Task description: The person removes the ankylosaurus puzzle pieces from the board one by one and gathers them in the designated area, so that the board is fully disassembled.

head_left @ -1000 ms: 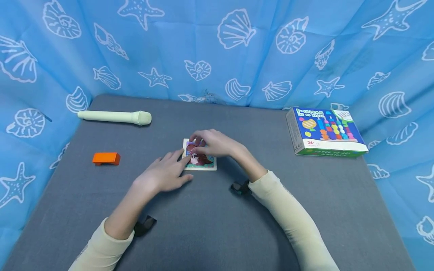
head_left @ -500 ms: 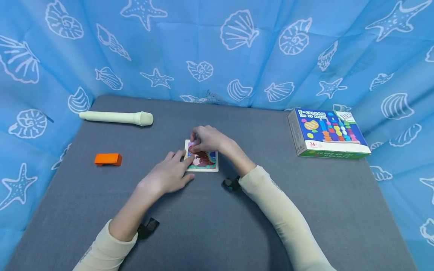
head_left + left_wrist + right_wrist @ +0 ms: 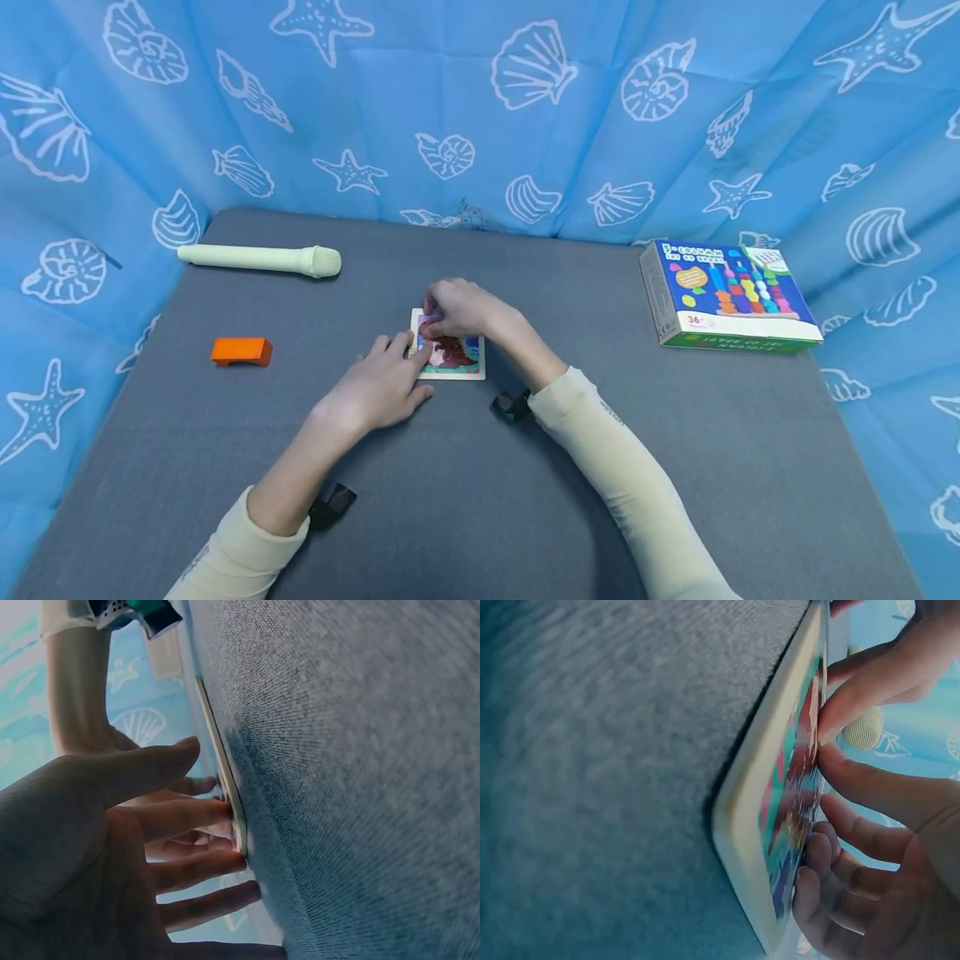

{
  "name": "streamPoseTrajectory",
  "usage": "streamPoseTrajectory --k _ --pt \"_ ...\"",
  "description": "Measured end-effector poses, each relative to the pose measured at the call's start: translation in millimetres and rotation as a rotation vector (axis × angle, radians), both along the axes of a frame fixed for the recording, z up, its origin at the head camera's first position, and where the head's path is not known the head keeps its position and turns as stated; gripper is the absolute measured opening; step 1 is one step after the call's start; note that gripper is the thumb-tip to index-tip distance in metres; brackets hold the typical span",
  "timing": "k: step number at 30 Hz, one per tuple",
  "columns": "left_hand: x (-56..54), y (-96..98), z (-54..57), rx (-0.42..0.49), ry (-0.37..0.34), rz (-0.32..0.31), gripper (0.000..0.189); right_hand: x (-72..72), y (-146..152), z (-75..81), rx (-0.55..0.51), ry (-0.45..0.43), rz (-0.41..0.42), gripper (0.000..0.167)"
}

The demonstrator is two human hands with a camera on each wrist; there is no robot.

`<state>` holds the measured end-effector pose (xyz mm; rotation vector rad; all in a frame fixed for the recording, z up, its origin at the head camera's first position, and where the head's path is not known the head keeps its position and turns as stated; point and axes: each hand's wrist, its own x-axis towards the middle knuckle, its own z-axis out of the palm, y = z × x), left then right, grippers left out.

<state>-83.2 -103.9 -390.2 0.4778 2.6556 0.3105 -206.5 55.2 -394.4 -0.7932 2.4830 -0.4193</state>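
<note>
A small framed jigsaw puzzle [image 3: 457, 367] with a reddish-brown animal picture lies flat in the middle of the table. My left hand [image 3: 375, 387] reaches in from its left with fingers spread. The left fingertips touch the left edge and lower left of the picture, and the thumb lies off the frame on the cloth. Over the upper left of the puzzle, my right hand [image 3: 461, 308] is bent with thumb and fingertips close together, pinching a reddish puzzle piece [image 3: 426, 331] at the surface. In the right wrist view the right fingers [image 3: 840, 840] curl down onto the picture.
An orange bridge-shaped block [image 3: 242, 351] lies to the left. Behind it is a pale green toy microphone [image 3: 258, 258]. A colourful bead-set box [image 3: 731, 292] stands at the back right. Blue shell-patterned curtain [image 3: 450, 100] hangs round the grey-covered table [image 3: 465, 500].
My right hand has shifted slightly left, and its thumb and fingertips have drawn together over the puzzle's upper left. My left hand stays at the puzzle's left side. The view has drifted slightly.
</note>
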Motion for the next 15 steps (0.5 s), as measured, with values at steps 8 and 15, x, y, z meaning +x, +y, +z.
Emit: streamPoseTrajectory --k 8,15 --pt "-2.5 -0.6 -10.1 0.010 0.021 0.002 0.067 -2.9 8.7 -5.4 -0.119 -0.013 -0.016 0.027" --pt "-6.4 -2.3 -19.5 -0.006 0.028 -0.007 0.066 -0.1 12.2 -5.5 -0.301 0.007 -0.018 0.009"
